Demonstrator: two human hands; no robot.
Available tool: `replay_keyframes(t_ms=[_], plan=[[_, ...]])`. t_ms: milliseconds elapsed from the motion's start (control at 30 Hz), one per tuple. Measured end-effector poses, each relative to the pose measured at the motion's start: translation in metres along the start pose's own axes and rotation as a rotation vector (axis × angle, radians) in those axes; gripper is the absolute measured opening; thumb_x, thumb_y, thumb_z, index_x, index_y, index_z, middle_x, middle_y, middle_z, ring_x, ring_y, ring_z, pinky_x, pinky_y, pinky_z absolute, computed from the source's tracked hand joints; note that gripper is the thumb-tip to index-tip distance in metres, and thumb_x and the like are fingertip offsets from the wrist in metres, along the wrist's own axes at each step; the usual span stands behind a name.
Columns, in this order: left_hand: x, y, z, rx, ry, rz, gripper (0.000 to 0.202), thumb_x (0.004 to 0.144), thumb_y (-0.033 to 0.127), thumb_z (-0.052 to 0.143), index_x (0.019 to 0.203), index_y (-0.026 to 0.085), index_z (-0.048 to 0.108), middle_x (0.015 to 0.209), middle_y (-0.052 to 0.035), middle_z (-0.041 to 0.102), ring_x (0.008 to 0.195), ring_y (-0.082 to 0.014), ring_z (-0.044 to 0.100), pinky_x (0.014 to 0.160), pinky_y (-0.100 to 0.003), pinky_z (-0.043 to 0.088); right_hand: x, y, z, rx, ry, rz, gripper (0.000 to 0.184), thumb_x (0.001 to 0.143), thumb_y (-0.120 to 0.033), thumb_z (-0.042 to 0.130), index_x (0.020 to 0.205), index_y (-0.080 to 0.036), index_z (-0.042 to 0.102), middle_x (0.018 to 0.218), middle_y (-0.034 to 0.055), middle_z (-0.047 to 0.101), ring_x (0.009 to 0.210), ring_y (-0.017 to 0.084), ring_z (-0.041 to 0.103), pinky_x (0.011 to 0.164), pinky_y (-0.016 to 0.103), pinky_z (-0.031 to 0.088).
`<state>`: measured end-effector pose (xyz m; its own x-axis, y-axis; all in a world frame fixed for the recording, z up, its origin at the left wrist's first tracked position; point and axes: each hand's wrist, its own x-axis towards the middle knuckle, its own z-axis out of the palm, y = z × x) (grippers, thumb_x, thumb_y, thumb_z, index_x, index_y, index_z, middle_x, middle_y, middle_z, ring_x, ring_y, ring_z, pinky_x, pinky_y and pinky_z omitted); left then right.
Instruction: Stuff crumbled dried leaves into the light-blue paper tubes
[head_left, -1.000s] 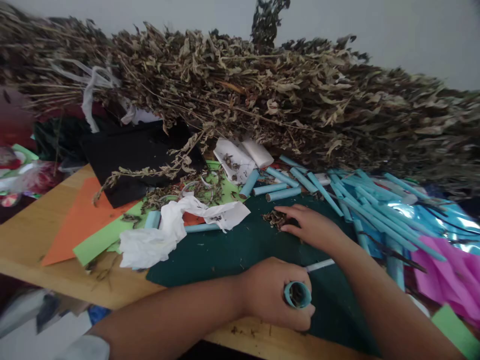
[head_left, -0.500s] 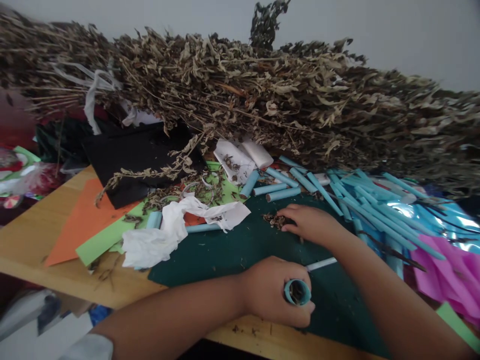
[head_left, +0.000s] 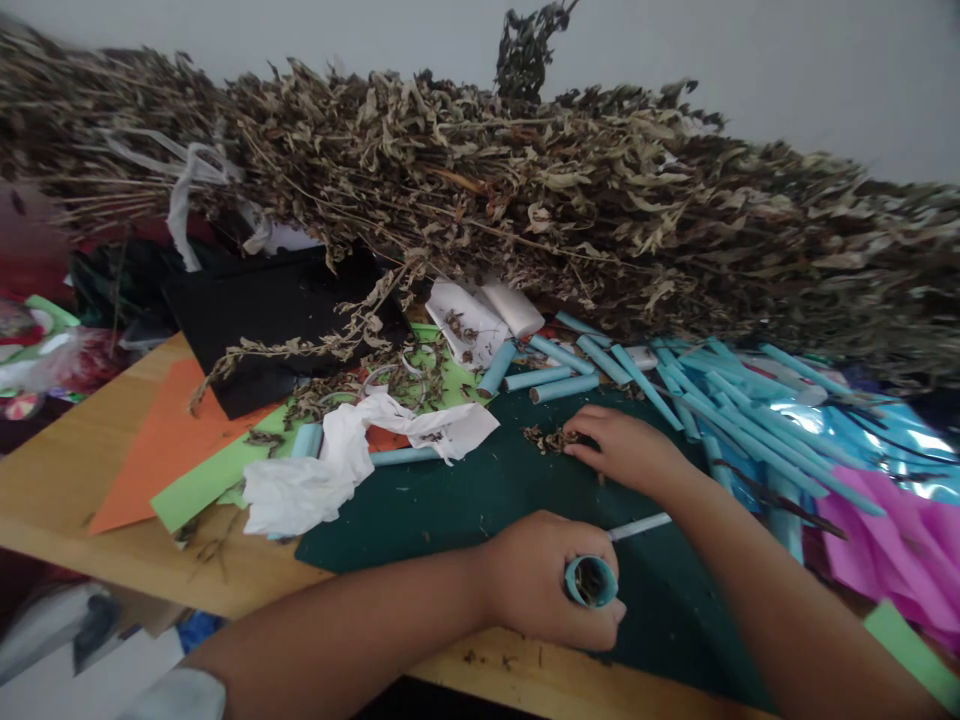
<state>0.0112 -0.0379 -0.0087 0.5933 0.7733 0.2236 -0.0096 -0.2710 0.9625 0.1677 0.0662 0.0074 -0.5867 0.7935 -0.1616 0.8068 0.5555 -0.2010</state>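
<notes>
My left hand [head_left: 551,580] is wrapped round a blue paper tube [head_left: 571,592], whose open mouth faces me. Dark dried bits show inside the tube. Farther off, my right hand [head_left: 619,450] is at a small pile of crumbled dried leaves [head_left: 546,438] on the dark green mat [head_left: 450,500]. Its thumb and fingertips close on leaves at the right edge of that pile. Between my hands lies a thin pale stick [head_left: 637,527], partly hidden behind my left hand.
A large bundle of dried plants [head_left: 480,190] spans the back. Several blue paper tubes [head_left: 750,430] lie at right, beside pink paper [head_left: 892,540]. Crumpled white tissue [head_left: 315,485], orange paper [head_left: 161,450] and a black sheet [head_left: 277,320] are on the left of the wooden table [head_left: 45,490].
My right fingertips have closed in slightly on the dried leaves. My left hand keeps the tube almost in place, and the view has shifted a little.
</notes>
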Motion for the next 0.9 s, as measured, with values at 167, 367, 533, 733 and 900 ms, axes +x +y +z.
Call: replay_keyframes(t_ms=[167, 367, 533, 733, 900], plan=[[0.000, 0.001, 0.001, 0.005, 0.001, -0.020, 0.014, 0.055, 0.015, 0.057, 0.052, 0.013, 0.043, 0.050, 0.0052, 0.043, 0.044, -0.0024, 0.038, 0.043, -0.013, 0.029, -0.007, 0.007, 0.003, 0.227, 0.112, 0.057, 0.015, 0.072, -0.025, 0.051, 0.084, -0.018, 0.057, 0.096, 0.0073, 0.056, 0.089, 0.022, 0.052, 0.077, 0.033, 0.040], [0.000, 0.002, 0.000, 0.022, -0.007, -0.047, 0.013, 0.056, 0.016, 0.056, 0.052, 0.014, 0.044, 0.050, 0.0048, 0.044, 0.045, -0.0031, 0.039, 0.044, -0.013, 0.029, -0.015, 0.008, 0.010, 0.569, 0.232, 0.201, 0.027, 0.071, -0.038, 0.052, 0.086, -0.016, 0.055, 0.070, 0.0038, 0.061, 0.063, 0.018, 0.058, 0.056, 0.028, 0.047], [-0.001, 0.002, 0.001, -0.006, -0.025, -0.130, 0.012, 0.056, 0.019, 0.056, 0.053, 0.013, 0.045, 0.050, 0.0047, 0.044, 0.046, -0.0038, 0.038, 0.043, -0.014, 0.030, -0.050, -0.025, 0.013, 0.780, 0.450, 0.241, 0.024, 0.074, -0.039, 0.049, 0.087, -0.018, 0.053, 0.072, 0.0037, 0.062, 0.063, 0.016, 0.059, 0.056, 0.027, 0.049], [-0.001, 0.000, 0.003, -0.105, -0.058, -0.131, 0.013, 0.053, 0.015, 0.054, 0.048, 0.013, 0.041, 0.047, 0.0063, 0.038, 0.045, -0.0032, 0.034, 0.044, -0.013, 0.030, -0.093, -0.073, 0.013, 1.070, 0.687, -0.054, 0.014, 0.076, -0.031, 0.053, 0.089, -0.028, 0.052, 0.077, 0.0018, 0.062, 0.065, 0.016, 0.061, 0.054, 0.025, 0.051], [0.001, -0.004, 0.001, -0.165, -0.086, -0.066, 0.015, 0.050, 0.011, 0.053, 0.051, 0.013, 0.038, 0.049, 0.0072, 0.034, 0.048, -0.0032, 0.030, 0.043, -0.013, 0.028, -0.098, -0.082, 0.008, 0.486, 0.667, -0.172, 0.020, 0.074, -0.017, 0.051, 0.093, -0.023, 0.049, 0.075, 0.0037, 0.059, 0.070, 0.017, 0.058, 0.057, 0.024, 0.049]])
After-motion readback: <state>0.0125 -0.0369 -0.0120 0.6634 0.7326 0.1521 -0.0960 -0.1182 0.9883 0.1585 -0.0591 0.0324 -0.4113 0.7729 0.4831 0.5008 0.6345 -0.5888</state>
